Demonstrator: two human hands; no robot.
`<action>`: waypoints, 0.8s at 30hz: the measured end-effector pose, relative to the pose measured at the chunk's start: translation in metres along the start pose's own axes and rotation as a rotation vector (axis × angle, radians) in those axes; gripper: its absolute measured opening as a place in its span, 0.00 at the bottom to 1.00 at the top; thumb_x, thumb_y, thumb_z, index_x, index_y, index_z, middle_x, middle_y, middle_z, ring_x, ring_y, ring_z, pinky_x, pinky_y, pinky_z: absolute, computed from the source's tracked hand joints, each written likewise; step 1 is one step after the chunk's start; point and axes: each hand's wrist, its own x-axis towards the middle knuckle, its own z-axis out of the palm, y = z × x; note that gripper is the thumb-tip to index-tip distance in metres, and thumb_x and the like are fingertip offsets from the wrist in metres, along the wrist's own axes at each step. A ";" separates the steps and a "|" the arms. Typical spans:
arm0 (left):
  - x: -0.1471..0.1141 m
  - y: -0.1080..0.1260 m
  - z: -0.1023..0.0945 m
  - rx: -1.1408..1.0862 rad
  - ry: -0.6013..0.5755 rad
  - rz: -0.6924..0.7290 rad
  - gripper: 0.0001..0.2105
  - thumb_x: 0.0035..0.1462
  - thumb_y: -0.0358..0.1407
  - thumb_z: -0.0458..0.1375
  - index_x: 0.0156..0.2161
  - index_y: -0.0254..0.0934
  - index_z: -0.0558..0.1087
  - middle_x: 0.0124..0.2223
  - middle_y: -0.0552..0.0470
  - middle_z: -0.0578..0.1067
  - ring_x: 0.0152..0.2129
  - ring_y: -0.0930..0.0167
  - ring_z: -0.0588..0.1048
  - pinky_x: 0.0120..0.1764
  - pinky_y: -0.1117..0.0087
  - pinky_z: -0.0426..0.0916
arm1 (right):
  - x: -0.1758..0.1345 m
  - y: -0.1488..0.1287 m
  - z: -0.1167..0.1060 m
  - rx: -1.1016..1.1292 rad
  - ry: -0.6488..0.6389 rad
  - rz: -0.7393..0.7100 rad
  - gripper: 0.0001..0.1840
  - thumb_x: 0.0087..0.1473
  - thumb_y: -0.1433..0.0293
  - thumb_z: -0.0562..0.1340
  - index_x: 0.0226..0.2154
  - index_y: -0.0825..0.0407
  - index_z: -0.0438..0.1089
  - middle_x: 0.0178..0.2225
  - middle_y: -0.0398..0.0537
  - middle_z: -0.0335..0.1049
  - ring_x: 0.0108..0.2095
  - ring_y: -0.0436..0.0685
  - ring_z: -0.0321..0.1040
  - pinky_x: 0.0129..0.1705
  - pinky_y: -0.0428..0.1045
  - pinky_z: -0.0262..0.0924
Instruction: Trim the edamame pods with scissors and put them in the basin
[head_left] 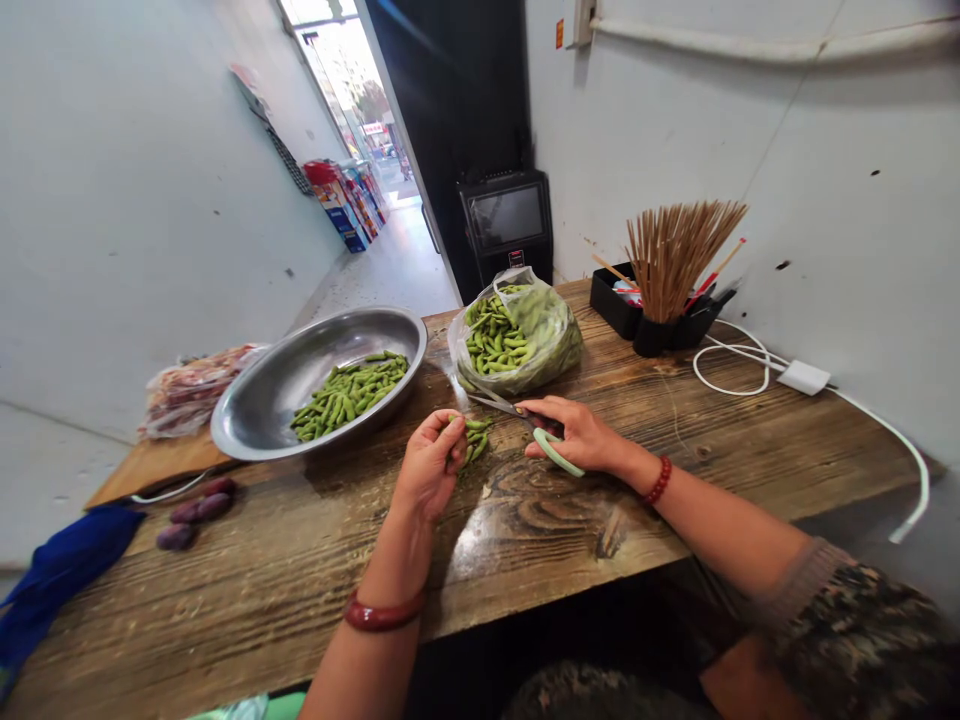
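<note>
My right hand (574, 432) grips a pair of scissors (555, 450) with pale green handles. Their blades point left, toward my other hand, and look parted. The fingers of my left hand (436, 455) are pinched on a green edamame pod, mostly covered by the fingertips. Several loose pods (477, 440) lie on the wooden table just right of that hand. Behind the scissors stands a clear plastic bag (559, 335), open and full of pods. To the left, a wide steel basin (259, 400) holds a heap of edamame (349, 395) on its right side.
A black holder (654, 335) with wooden skewers (679, 260) stands at the back right, beside a white cable (874, 420). Purple sweet potatoes (199, 508), a blue cloth (71, 565) and a bagged package (195, 390) on a board sit left. A black speaker box (506, 220) stands behind the table.
</note>
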 end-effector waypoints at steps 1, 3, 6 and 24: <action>0.001 0.000 0.000 -0.022 0.005 0.001 0.13 0.43 0.36 0.69 0.31 0.34 0.69 0.21 0.60 0.64 0.14 0.83 0.57 0.14 0.82 0.45 | 0.000 -0.001 0.000 -0.008 -0.006 -0.009 0.32 0.46 0.62 0.70 0.53 0.54 0.67 0.34 0.47 0.68 0.32 0.52 0.65 0.36 0.47 0.63; 0.002 0.000 -0.001 -0.052 0.011 0.005 0.13 0.43 0.35 0.69 0.31 0.33 0.69 0.23 0.59 0.66 0.14 0.84 0.57 0.14 0.83 0.45 | 0.000 -0.004 0.000 -0.025 -0.023 -0.035 0.33 0.45 0.62 0.70 0.53 0.54 0.66 0.35 0.46 0.67 0.32 0.52 0.64 0.37 0.47 0.63; 0.002 -0.001 -0.001 -0.074 0.008 0.008 0.13 0.43 0.35 0.69 0.30 0.32 0.69 0.25 0.57 0.69 0.13 0.84 0.57 0.13 0.83 0.45 | -0.002 -0.006 0.001 -0.046 -0.044 -0.067 0.34 0.45 0.62 0.70 0.54 0.52 0.64 0.36 0.47 0.67 0.33 0.52 0.64 0.37 0.48 0.64; -0.003 -0.005 0.008 -0.034 -0.070 -0.042 0.14 0.42 0.36 0.69 0.28 0.32 0.69 0.27 0.52 0.74 0.13 0.84 0.58 0.15 0.83 0.45 | -0.003 -0.001 0.005 -0.014 -0.025 -0.082 0.32 0.46 0.59 0.70 0.52 0.53 0.67 0.33 0.46 0.66 0.30 0.51 0.62 0.35 0.47 0.62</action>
